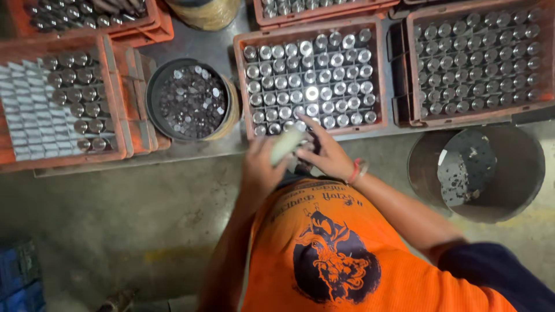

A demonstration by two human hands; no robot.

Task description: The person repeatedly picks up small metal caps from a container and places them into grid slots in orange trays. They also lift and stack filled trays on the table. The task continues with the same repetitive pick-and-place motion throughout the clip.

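Evidently well along, judging by the middle crate (241,86): packed row on row with upright metal pieces, shiny ends up, and only the near edge beside the hands looking ragged. Likewise full on the right, in the right crate (407,69); mixed on the left, in the left crate (118,98), with flat pale bars on one side and round ends on the other. Probably little left beyond that front row, though hard to judge from one view.

Closed around a pale cylinder (287,144), the left hand (261,167), holding it tilted just over the middle crate's near rim. Loosely spread and meeting the cylinder's end, the right hand (324,155), red bracelet (357,170) at the wrist; too blurred to tell whether gripping or only steadying.

As for containers: red-orange, rectangular, set side by side along a grey bench (208,46). Between left and middle crates, a round dark tub (151,101) of small discs. Below the right crate, a grey bucket (419,173) with scraps at the bottom. Bottom left, a blue crate (20,277). No readable labels on any; only a dark print on the orange shirt (347,277).
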